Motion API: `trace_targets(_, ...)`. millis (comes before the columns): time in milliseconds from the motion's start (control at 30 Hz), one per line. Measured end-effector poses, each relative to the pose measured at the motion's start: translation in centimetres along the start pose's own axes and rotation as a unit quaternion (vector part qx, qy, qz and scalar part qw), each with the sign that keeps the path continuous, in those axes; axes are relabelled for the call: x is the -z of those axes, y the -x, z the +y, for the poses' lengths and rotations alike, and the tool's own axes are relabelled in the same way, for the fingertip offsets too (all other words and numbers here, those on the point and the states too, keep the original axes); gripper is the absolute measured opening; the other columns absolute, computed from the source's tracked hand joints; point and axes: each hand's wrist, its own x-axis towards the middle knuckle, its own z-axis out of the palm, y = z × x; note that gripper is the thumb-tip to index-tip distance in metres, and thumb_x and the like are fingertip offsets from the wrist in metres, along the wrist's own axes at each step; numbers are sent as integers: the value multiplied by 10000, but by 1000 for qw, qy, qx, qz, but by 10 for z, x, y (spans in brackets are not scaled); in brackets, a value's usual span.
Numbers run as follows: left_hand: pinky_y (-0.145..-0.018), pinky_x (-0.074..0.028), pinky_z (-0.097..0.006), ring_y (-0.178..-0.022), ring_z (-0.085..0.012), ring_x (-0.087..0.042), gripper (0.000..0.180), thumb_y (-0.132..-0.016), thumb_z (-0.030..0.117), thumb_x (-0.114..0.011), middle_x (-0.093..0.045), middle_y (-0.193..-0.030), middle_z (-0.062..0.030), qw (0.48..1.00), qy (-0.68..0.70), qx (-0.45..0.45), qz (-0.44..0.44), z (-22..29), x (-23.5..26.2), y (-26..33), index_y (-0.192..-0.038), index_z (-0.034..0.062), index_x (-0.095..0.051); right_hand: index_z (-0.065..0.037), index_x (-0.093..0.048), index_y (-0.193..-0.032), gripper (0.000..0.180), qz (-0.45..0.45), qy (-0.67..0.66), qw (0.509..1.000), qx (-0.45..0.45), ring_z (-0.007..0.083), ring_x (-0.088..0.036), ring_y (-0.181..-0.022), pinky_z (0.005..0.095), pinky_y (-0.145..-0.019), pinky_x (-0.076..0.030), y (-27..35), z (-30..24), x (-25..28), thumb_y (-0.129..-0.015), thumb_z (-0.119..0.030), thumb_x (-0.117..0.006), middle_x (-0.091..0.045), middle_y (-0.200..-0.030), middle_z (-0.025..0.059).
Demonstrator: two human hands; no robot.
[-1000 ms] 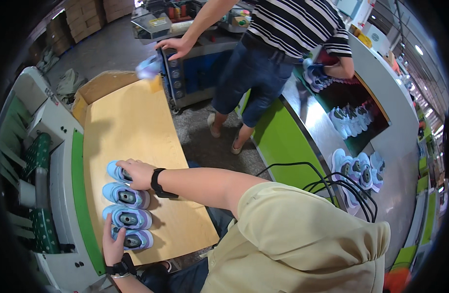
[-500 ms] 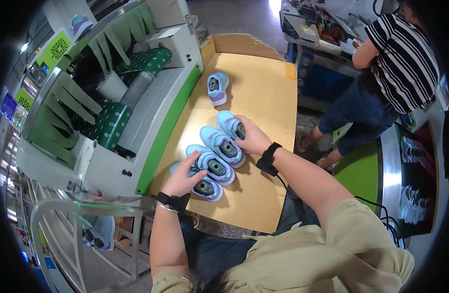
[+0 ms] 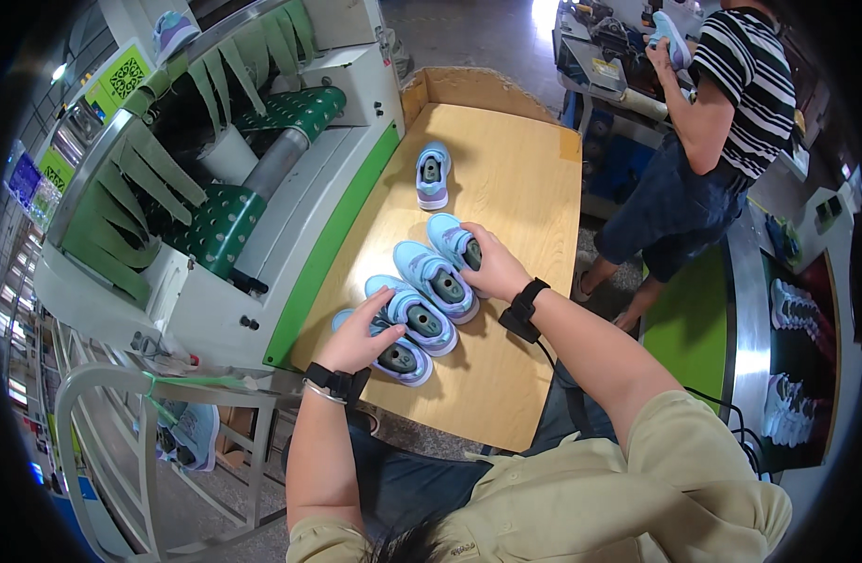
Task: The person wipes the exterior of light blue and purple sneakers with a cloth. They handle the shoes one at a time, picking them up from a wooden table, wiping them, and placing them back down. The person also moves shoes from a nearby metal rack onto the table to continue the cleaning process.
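Both my grips press flat and loose, left hand [image 3: 356, 340] and right hand [image 3: 490, 267] on the blue shoes [image 3: 422, 314], so one shoe could slide off the wooden surface [image 3: 515, 178] if I push.

Four small light-blue shoes with lilac trim and dark openings lie side by side in a slanting row on the wooden table [image 3: 534, 178], soles down. The nearest shoe [image 3: 393, 357] and the second shoe [image 3: 414, 315] touch; the third shoe [image 3: 435, 280] lies just beyond them, and the fourth shoe [image 3: 453, 240] is farthest right. A fifth shoe [image 3: 433, 174] lies alone, farther off.
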Motion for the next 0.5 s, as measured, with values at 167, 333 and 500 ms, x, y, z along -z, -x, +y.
trace_targets(167, -1184, -287, -391, -1460, -323, -338, 674, -898, 245, -717, -406, -1521, -240, 1000, 0, -2, -3, 1, -1, -1, -1452, -14, -432, -73, -407, -1423, 752, 2, 2, 1000, -1, 420, -531, -1210, 431, -1031, -455, 1, 3, 0, -733, -105, -707, -546, -1287, 262)
trace_targets(333, -1185, -284, -392, -1459, -328, -339, 669, -902, 245, -712, -410, -1516, -244, 1000, 6, -4, -3, 3, -2, -1, -1450, -18, -432, -70, -380, -1432, 766, 8, -6, 1000, -6, 430, -537, -1203, 438, -1029, -455, 1, 4, 2, -745, -116, -716, -550, -1288, 274)
trace_targets(500, -1184, -285, -391, -1457, -327, -343, 670, -901, 246, -714, -418, -1512, -241, 1000, 9, -4, -2, 1, -2, -1, -1448, -20, -433, -56, -338, -1402, 747, 11, -34, 996, -77, 457, -587, -1124, 462, -966, -488, 5, -11, 4, -768, -137, -724, -582, -1231, 303)
